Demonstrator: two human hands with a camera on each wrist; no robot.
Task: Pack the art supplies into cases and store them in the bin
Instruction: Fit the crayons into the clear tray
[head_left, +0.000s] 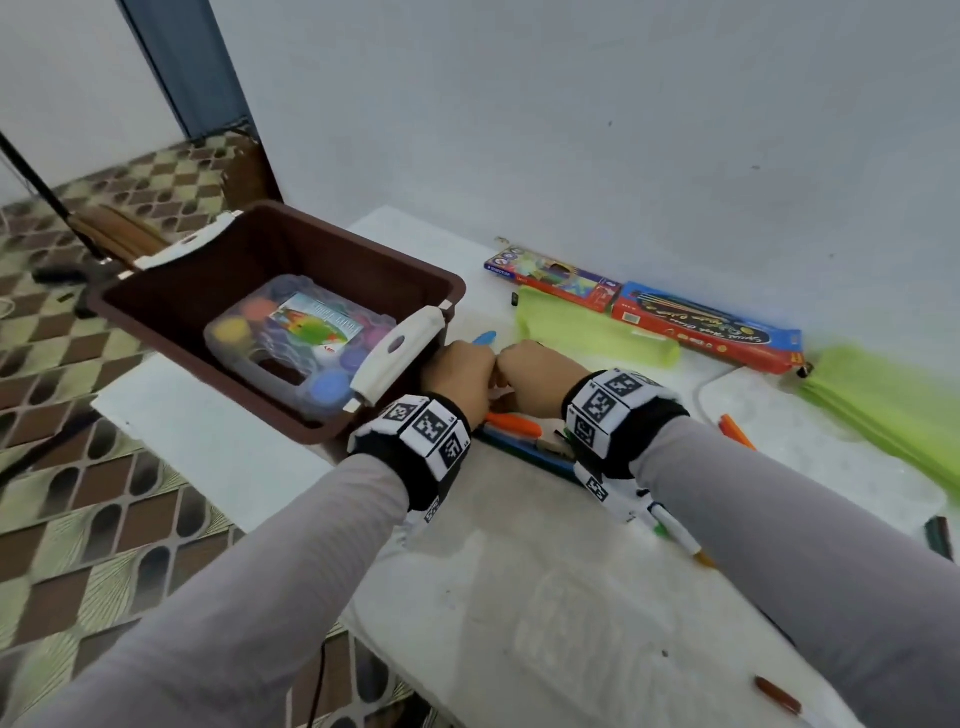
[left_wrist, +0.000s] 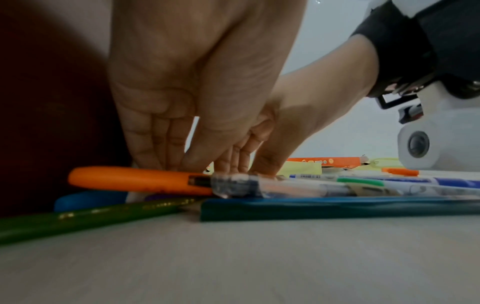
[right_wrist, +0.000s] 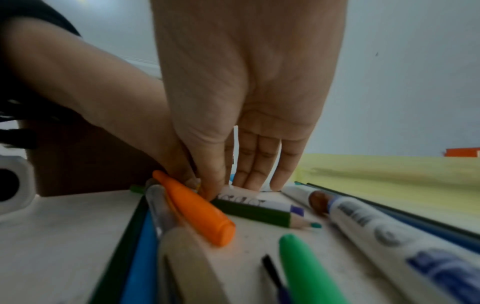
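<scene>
Loose pens and pencils (right_wrist: 262, 211) lie unpacked on the table (head_left: 545, 597) under the left hand (head_left: 457, 371) and right hand (head_left: 540, 371), fingers straight, gathering them beside the bin (head_left: 171, 312), which already holds a paint case (head_left: 296, 343).

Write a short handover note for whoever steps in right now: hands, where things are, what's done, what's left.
Left hand and right hand: side by side, fingers pointing down into the pile of pens and pencils right of the brown bin. Whether either actually grips anything cannot be told.

Things: orange marker, green pencil and white marker lie loose on the table. Green pouches and two flat boxes sit by the wall.

Done: clear paint case is in the bin.

Left: gather the loose pens, case them, bin the cases.
</scene>
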